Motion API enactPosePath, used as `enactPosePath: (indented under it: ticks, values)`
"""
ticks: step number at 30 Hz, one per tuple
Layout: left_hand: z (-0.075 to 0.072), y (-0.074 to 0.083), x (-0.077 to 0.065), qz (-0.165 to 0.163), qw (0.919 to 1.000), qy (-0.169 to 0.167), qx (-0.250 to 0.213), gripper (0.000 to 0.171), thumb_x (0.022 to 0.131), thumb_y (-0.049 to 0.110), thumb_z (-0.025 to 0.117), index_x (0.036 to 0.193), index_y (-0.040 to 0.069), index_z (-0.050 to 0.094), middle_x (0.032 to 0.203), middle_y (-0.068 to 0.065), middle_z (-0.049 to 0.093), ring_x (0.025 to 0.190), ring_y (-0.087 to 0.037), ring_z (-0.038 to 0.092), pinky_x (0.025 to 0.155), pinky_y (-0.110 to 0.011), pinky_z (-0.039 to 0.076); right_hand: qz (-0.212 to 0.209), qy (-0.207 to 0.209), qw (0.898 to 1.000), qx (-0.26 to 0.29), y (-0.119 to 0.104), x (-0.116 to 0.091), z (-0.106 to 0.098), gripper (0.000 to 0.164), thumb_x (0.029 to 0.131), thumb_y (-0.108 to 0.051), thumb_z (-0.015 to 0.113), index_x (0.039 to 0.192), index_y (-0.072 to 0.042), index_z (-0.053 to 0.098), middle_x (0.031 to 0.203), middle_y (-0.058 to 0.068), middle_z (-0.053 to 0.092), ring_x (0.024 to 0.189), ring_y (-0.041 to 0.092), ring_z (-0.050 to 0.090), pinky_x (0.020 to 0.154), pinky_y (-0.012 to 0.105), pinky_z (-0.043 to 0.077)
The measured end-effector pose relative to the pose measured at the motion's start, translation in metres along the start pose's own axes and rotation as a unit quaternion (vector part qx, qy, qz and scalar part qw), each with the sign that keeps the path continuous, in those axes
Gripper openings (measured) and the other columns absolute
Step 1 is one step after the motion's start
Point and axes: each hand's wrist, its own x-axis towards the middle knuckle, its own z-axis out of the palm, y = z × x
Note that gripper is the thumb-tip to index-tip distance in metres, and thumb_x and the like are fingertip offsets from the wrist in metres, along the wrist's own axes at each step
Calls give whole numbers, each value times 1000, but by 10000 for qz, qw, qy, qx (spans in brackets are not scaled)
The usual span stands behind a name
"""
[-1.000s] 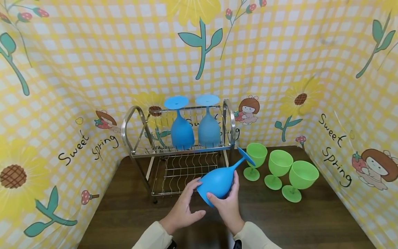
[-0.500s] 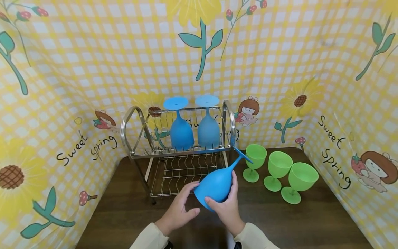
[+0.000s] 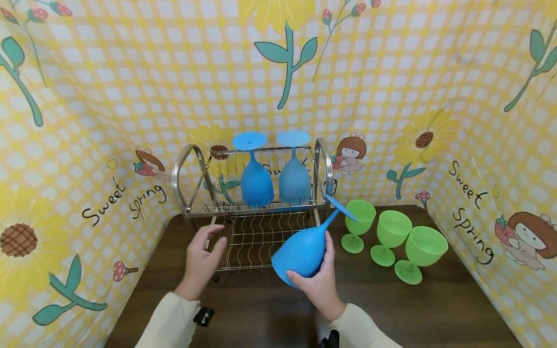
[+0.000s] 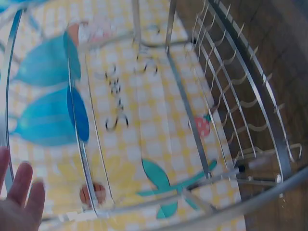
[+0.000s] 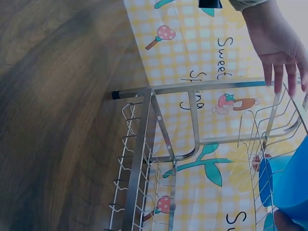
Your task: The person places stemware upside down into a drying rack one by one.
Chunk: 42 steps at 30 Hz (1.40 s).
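In the head view my right hand [image 3: 322,287] holds a blue goblet [image 3: 300,253] by its bowl, thumb on the near side near the rim. The goblet is tilted, its foot up to the right and its mouth down to the left. Part of its bowl [image 5: 297,185] and my thumb show at the right wrist view's lower right corner. My left hand [image 3: 203,258] is raised before the rack's left side, fingers loosely bent and holding nothing. Two blue goblets, one deeper blue [image 3: 256,186] and one paler [image 3: 294,183], stand upside down on the rack's upper tier.
The two-tier metal dish rack [image 3: 254,211] stands on a dark wooden table [image 3: 252,309]; its lower tier has wavy wires. To the right, three green goblets [image 3: 360,217] stand upright. A yellow checked cloth [image 3: 209,87] hangs behind and at both sides.
My left hand has let go of the goblet's rim and moved left and up toward the rack. My right hand keeps holding the goblet, almost in place.
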Motion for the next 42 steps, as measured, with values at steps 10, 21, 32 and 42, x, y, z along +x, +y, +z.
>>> enactPosePath:
  ticks: [10,21,32,42]
  values:
    - [-12,-28,14,-1572,9694,1831,455,29,79,-9,55,108,-14,50,96,-2,47,90,-8,42,80,-24,34,115,-351,9993,39,-7,5,1,113,74,-30,82,152,-9,2,149,23,16,128,51,30,91,63,42]
    - [-20,-43,14,-2795,9579,655,30,65,88,1,57,148,3,31,138,-21,45,123,-34,44,100,-45,37,-334,-513,9980,-136,-18,20,14,109,75,-25,82,151,-9,6,149,20,17,128,49,31,93,64,40]
    - [-13,-57,13,-3145,9458,788,-163,42,93,8,59,133,-4,51,124,-25,58,93,3,55,79,-7,40,-897,-1147,9893,-5,-43,39,52,111,75,-25,83,151,-9,4,149,21,15,128,46,33,94,62,40]
    - [-17,-55,12,-3143,9394,1371,-55,33,89,8,65,118,-8,61,89,2,61,72,11,51,69,-8,41,-988,-1420,9849,-115,-67,63,72,113,73,-6,82,153,-10,2,151,20,13,131,41,32,96,55,41]
